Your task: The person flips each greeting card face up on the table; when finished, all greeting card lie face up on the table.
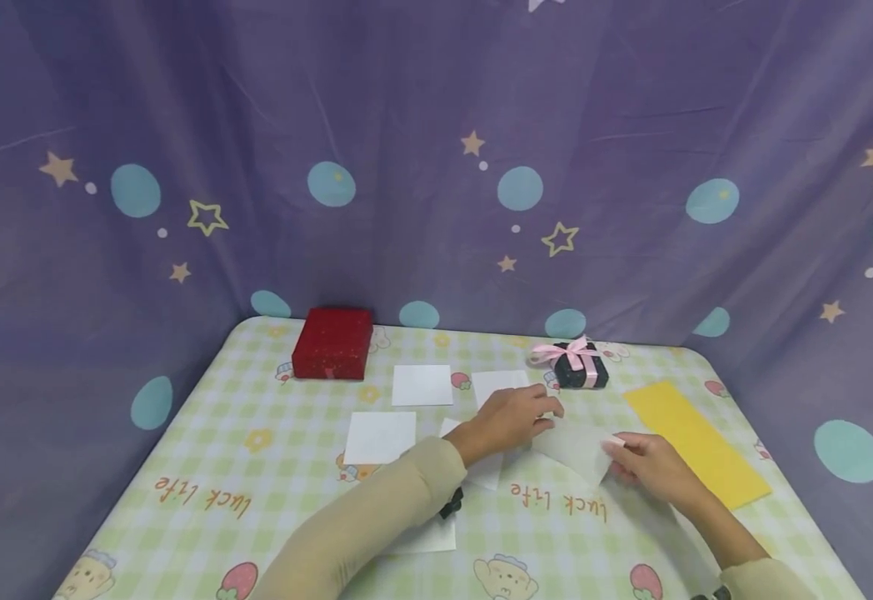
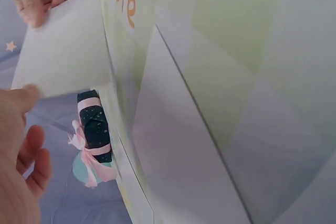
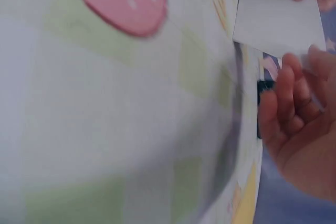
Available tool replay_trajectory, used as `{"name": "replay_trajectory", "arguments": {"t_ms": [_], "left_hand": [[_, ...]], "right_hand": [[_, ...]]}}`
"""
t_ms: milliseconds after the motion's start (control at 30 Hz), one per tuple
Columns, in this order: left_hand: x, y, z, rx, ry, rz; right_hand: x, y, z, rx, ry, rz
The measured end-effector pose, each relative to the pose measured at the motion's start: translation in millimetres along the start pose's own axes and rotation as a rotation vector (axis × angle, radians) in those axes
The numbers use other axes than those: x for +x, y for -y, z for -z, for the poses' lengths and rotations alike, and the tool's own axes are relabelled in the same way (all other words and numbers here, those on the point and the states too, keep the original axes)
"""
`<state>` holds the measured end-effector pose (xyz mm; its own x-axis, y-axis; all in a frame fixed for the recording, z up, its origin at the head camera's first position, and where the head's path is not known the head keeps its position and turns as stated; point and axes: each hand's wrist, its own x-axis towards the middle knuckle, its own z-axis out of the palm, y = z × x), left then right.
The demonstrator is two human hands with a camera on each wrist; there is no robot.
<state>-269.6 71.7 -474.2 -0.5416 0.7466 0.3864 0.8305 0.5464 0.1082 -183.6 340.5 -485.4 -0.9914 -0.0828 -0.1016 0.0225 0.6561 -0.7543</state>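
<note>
Both hands hold a small white sheet of paper above the table, its face tilted. My left hand pinches one side of it; in the left wrist view the thumb of that hand lies over the sheet's edge, with other fingers curled below. The opposite side is pinched by my right hand, thumb on the paper, as the right wrist view of the hand also shows. More white sheets lie under and beside the left arm, one sheet partly hidden by it.
Other white sheets lie left of centre. At the back stand a red box and a small black gift box with a pink ribbon bow. A yellow rectangular sheet lies to the right on the checked tablecloth. A purple curtain hangs behind.
</note>
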Motion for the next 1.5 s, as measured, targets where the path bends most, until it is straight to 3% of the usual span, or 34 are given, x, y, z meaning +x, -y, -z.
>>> {"name": "replay_trajectory", "arguments": {"t_ms": [67, 133, 300, 400, 500, 700, 933, 1133, 1500], "left_hand": [[-0.9, 1.3, 0.3, 0.008, -0.049, -0.008], [-1.3, 2.4, 0.2, -0.001, -0.056, -0.003], [-1.0, 2.1, -4.5, -0.025, 0.049, 0.024], [-0.4, 0.1, -8.7, -0.024, 0.112, 0.025], [1.4, -3.8, -11.1, -0.026, 0.152, 0.025], [6.8, -13.4, -15.4, 0.001, 0.159, 0.016], [8.2, -14.6, -25.8, 0.029, 0.182, 0.016], [9.8, -12.8, -29.9, 0.048, 0.255, 0.017], [13.5, -17.0, -31.8, 0.166, 0.311, -0.036]], "right_hand": [[1.0, -0.7, 5.0, 0.035, -0.029, 0.041], [2.3, -1.9, 9.0, 0.061, -0.050, 0.070], [4.7, -3.0, 15.2, 0.135, -0.069, 0.033], [7.5, -4.4, 17.1, 0.084, -0.099, 0.010], [13.8, -9.9, 18.6, -0.052, -0.132, 0.018], [25.7, -18.1, 20.2, -0.259, -0.158, 0.095], [36.0, -21.0, 18.6, -0.293, -0.115, 0.111], [39.9, -21.6, 15.1, -0.339, -0.058, 0.102], [43.5, -18.2, 13.1, -0.411, 0.001, 0.070]]}}
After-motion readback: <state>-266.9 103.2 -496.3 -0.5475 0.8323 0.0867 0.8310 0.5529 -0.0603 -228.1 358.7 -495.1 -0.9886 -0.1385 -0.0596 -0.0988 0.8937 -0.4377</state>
